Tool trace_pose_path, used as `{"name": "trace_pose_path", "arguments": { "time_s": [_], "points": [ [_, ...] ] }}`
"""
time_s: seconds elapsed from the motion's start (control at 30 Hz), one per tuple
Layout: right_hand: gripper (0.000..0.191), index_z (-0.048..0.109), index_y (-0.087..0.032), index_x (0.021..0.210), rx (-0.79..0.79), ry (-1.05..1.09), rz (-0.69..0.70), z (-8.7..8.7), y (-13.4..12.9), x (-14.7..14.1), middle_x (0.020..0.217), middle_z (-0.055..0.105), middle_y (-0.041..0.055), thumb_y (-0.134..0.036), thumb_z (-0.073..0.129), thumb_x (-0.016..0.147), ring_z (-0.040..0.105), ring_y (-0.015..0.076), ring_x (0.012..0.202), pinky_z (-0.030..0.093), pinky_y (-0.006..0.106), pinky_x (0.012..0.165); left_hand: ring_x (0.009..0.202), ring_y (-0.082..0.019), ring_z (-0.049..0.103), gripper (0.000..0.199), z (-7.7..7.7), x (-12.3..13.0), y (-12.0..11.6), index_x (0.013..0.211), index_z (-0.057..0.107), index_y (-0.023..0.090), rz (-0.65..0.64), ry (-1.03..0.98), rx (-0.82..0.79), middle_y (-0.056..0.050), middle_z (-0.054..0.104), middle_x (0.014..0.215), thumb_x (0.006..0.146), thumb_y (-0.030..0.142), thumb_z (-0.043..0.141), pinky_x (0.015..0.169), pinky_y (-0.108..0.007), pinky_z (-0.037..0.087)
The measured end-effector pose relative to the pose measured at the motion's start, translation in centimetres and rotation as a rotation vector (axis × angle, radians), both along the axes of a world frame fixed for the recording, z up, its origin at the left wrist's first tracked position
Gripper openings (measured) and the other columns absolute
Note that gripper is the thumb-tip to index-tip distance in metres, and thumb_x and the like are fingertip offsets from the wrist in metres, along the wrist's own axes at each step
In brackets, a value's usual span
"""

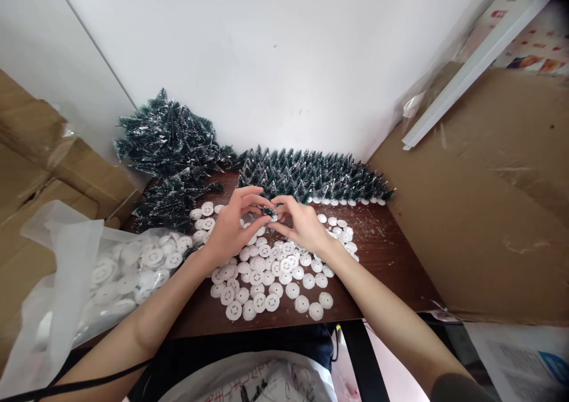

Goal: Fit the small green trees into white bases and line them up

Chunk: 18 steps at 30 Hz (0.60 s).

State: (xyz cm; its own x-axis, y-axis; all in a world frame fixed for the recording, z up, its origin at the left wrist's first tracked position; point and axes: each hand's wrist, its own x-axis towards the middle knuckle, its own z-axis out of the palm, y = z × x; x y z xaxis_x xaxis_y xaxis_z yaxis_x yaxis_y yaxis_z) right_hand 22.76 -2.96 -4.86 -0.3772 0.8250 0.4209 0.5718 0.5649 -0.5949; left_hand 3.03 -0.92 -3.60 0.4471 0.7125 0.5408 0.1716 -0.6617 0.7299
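Observation:
Above the middle of the brown table point(377, 259), my two hands meet fingertip to fingertip. My left hand point(227, 227) is closed on a small dark green miniature Christmas tree point(268, 211), mostly covered by the fingers. At the tree's lower end my right hand point(306, 223) pinches a white disc base point(274, 217); whether the stem sits in it cannot be made out. Under both hands lie many loose white round bases point(272, 302), some ridged side up. Rows of upright trees on bases point(302, 174) stand just behind the hands.
A heap of loose trees point(166, 135) rises at the back left. Left of my forearm lies a clear plastic bag point(127, 271) of bases. Cardboard point(480, 212) walls the right side, more cardboard point(53, 153) the left, and a white wall point(267, 64) the back.

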Motion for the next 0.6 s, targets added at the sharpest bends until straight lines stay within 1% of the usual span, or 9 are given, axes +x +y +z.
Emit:
{"name": "trace_pose_path", "arguments": {
  "time_s": [0.1, 0.17, 0.27, 0.37, 0.47, 0.53, 0.6],
  "points": [
    [0.049, 0.043, -0.02, 0.133, -0.005, 0.004, 0.004, -0.15, -0.06, 0.03, 0.094, 0.069, 0.0042, -0.028, 0.065, 0.09, 0.066, 0.0169, 0.08, 0.054, 0.03, 0.074, 0.091, -0.016, 0.068, 0.045, -0.14, 0.02, 0.1, 0.125, 0.04, 0.023, 0.009, -0.001, -0.036, -0.006, 0.069, 0.106, 0.088, 0.024, 0.066, 0.083, -0.035, 0.059],
    [0.052, 0.04, -0.021, 0.139, 0.038, -0.026, 0.015, -0.21, -0.05, -0.01, 0.089, 0.068, 0.0029, -0.029, 0.062, 0.092, 0.065, 0.0169, 0.077, 0.055, 0.03, 0.073, 0.09, -0.016, 0.069, 0.05, -0.22, 0.02, 0.18, 0.126, 0.039, 0.024, 0.023, -0.014, -0.072, -0.005, 0.069, 0.103, 0.086, 0.026, 0.068, 0.083, -0.035, 0.059],
    [0.055, 0.035, -0.024, 0.146, 0.116, -0.071, 0.04, -0.24, 0.04, -0.11, 0.085, 0.067, 0.0014, -0.027, 0.057, 0.096, 0.064, 0.0165, 0.075, 0.055, 0.031, 0.072, 0.083, -0.015, 0.069, 0.058, -0.25, 0.04, 0.29, 0.128, 0.037, 0.025, 0.047, -0.05, -0.127, -0.002, 0.068, 0.097, 0.082, 0.028, 0.072, 0.08, -0.033, 0.061],
    [0.053, 0.036, -0.026, 0.148, 0.163, -0.107, 0.063, -0.27, 0.16, -0.13, 0.085, 0.068, 0.001, -0.026, 0.054, 0.098, 0.063, 0.0166, 0.075, 0.056, 0.031, 0.072, 0.082, -0.015, 0.07, 0.066, -0.18, 0.09, 0.34, 0.132, 0.035, 0.025, 0.051, -0.077, -0.151, 0.0, 0.068, 0.094, 0.08, 0.029, 0.075, 0.082, -0.033, 0.062],
    [0.052, 0.038, -0.025, 0.147, 0.189, -0.103, 0.091, -0.26, 0.21, 0.0, 0.09, 0.069, 0.0024, -0.026, 0.054, 0.098, 0.063, 0.0161, 0.077, 0.055, 0.031, 0.072, 0.082, -0.016, 0.07, 0.072, -0.09, 0.14, 0.31, 0.136, 0.032, 0.025, 0.054, -0.08, -0.159, 0.0, 0.067, 0.092, 0.079, 0.029, 0.076, 0.082, -0.034, 0.063],
    [0.052, 0.04, -0.024, 0.146, 0.177, -0.099, 0.098, -0.09, 0.16, 0.16, 0.088, 0.069, 0.0021, -0.026, 0.056, 0.097, 0.063, 0.0156, 0.076, 0.055, 0.03, 0.071, 0.082, -0.016, 0.07, 0.072, -0.04, 0.17, 0.25, 0.137, 0.032, 0.026, 0.049, -0.083, -0.163, 0.0, 0.066, 0.092, 0.079, 0.028, 0.075, 0.082, -0.035, 0.063],
    [0.053, 0.04, -0.024, 0.147, 0.131, -0.098, 0.097, 0.28, 0.05, 0.32, 0.081, 0.067, -0.0002, -0.028, 0.057, 0.097, 0.062, 0.0145, 0.07, 0.055, 0.029, 0.068, 0.085, -0.016, 0.07, 0.072, 0.0, 0.23, 0.18, 0.138, 0.031, 0.025, 0.033, -0.096, -0.165, -0.001, 0.067, 0.094, 0.08, 0.027, 0.074, 0.083, -0.034, 0.063]
  ]
}}
